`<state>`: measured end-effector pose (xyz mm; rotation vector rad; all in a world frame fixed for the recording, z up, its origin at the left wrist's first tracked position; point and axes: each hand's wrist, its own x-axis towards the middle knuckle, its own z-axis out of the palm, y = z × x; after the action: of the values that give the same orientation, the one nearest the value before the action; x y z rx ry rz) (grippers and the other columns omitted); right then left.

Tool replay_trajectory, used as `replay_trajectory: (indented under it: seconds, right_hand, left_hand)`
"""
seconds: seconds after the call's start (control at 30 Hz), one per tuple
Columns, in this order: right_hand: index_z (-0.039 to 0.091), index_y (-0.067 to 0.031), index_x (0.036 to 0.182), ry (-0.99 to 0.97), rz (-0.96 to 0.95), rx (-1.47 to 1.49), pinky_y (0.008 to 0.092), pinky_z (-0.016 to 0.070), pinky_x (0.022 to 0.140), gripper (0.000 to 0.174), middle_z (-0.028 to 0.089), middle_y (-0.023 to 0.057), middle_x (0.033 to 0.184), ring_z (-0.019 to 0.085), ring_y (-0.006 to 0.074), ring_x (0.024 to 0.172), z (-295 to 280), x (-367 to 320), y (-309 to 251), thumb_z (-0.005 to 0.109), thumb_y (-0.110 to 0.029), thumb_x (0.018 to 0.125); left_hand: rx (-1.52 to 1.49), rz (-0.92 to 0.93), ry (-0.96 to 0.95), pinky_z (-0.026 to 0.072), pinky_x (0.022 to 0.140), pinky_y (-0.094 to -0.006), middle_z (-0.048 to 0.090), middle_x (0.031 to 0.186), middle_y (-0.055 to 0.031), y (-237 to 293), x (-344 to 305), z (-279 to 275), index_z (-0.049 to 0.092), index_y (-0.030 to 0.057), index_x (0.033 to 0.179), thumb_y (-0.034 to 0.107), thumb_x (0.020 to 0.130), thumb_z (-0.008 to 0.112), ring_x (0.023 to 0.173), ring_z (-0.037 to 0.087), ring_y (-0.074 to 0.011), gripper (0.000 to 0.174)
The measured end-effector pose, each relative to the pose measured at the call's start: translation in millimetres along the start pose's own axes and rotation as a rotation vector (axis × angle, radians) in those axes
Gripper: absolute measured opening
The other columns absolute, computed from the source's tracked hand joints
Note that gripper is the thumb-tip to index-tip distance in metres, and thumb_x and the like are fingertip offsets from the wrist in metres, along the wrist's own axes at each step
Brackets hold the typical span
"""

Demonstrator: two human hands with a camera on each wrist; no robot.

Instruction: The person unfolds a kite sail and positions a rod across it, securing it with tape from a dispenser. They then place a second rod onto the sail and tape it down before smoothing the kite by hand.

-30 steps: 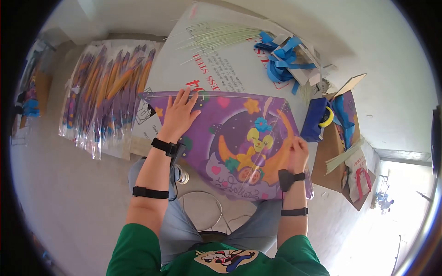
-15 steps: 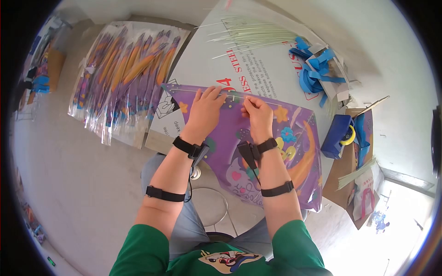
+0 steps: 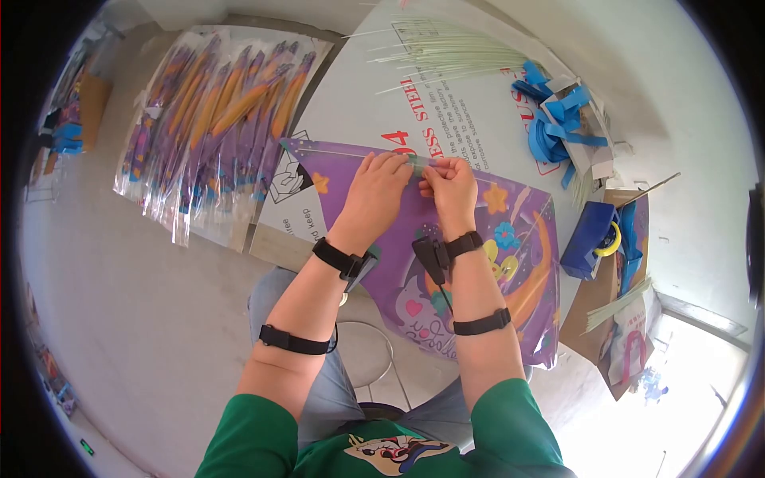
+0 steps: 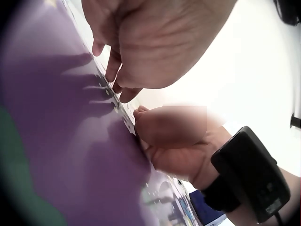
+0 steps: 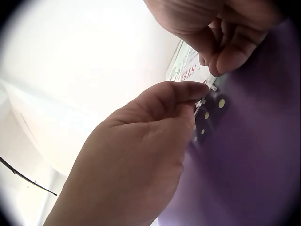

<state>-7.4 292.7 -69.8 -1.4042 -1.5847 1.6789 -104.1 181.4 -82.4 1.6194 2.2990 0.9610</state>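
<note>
A purple sheet printed with a moon, stars and cartoon figures lies before me, with a thin pale rod along its far edge. My left hand reaches over that edge; in the right wrist view its thumb and forefinger pinch the rod beside a small white end piece. Close to its right, my right hand has its fingers bent, thumb and fingertips together at the same edge. The right fingertips come right up to the white piece; I cannot tell what they hold there.
A white board with red print lies under the sheet. Pale thin rods and blue strips are at the back. A blue tape dispenser and a cardboard box stand right; bagged purple items lie left.
My right hand has come from the sheet's right side to its far edge, close by my left hand. The left hand has slid right along the edge, and its fingers have drawn in.
</note>
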Motion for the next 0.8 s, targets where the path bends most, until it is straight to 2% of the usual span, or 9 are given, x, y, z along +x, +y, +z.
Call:
replay_trajectory:
  seconds: [0.13, 0.47, 0.8]
  right_hand:
    - [0.047, 0.0017, 0.094, 0.002, -0.004, 0.001, 0.0249, 0.0521, 0.049, 0.021, 0.065, 0.0112, 0.076, 0.064, 0.0142, 0.058, -1.6, 0.8, 0.0, 0.065, 0.003, 0.082]
    - [0.045, 0.0026, 0.095, 0.021, 0.008, -0.055, 0.0257, 0.0522, 0.047, 0.026, 0.065, 0.0123, 0.076, 0.064, 0.015, 0.056, 1.2, 2.8, -1.3, 0.066, 0.002, 0.08]
    - [0.045, 0.0034, 0.095, 0.039, 0.01, -0.08, 0.0266, 0.0524, 0.046, 0.026, 0.064, 0.0119, 0.076, 0.064, 0.0154, 0.055, 2.9, 3.1, -0.8, 0.067, 0.0, 0.08]
  left_hand:
    - [-0.006, 0.005, 0.018, 0.0332, 0.107, -0.0441, 0.057, 0.124, -0.0082, 0.3, 0.6, -0.4, 0.059, 0.0035, 0.109, 0.0, 0.082, 0.047, 0.122, 0.048, -0.026, 0.03]
    - [0.016, 0.027, 0.039, 0.0358, 0.104, -0.0418, 0.058, 0.12, -0.008, 1.8, 3.0, -0.7, 0.059, 0.0047, 0.113, 0.0, 0.081, 0.048, 0.117, 0.05, -0.0256, 0.035]
    - [0.098, 0.043, 0.081, 0.0376, 0.102, -0.0409, 0.057, 0.115, -0.0072, 3.2, 4.2, 7.1, 0.06, 0.009, 0.119, 0.005, 0.082, 0.054, 0.113, 0.051, -0.0257, 0.038]
